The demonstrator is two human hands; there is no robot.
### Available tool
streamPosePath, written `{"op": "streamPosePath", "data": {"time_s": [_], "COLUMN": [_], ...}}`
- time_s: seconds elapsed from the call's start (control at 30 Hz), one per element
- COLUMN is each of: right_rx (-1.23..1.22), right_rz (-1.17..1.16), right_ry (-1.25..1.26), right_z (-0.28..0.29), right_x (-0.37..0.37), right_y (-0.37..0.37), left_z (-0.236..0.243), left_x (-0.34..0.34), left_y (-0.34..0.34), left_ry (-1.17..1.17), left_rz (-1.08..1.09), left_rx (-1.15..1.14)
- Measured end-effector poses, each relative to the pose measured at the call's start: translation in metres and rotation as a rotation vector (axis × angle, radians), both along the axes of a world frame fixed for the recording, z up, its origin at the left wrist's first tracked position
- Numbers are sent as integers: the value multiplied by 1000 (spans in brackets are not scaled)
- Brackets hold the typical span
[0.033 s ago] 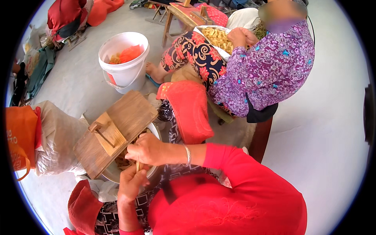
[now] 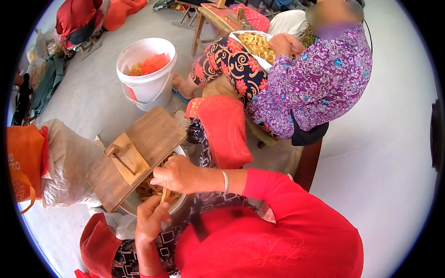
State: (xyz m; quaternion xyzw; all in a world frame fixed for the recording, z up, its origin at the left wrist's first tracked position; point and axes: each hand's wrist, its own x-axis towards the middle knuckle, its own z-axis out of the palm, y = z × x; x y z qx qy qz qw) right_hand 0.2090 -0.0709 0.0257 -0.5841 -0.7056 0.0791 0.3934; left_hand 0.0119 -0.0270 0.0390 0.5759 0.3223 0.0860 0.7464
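Pale strip [image 2: 165, 194] tilts over the white basin [image 2: 132, 203], its lower end clamped between thumb and fingers of the left hand [image 2: 150, 215] at seven o'clock. At one o'clock the right hand [image 2: 178, 174] curls, its hidden fingertips' grip impossible to tell; the wooden board [image 2: 155, 132] lies toward eleven.

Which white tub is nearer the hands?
The basin under the wooden board: the right hand is over it. The other, an uncovered bucket, stands farther off.
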Motion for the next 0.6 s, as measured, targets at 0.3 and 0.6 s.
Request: {"op": "streamPosePath", "data": {"time_s": [0.3, 0.6], "right_rx": [-685, -13], "right_rz": [543, -120], "right_ry": [1215, 125], "right_z": [67, -23], "right_x": [-37, -30], "right_y": [-38, -5], "left_z": [22, -24], "left_x": [1, 28], "left_y": [10, -13], "left_ry": [-182, -272], "left_rz": [181, 309], "left_rx": [295, -291]}}
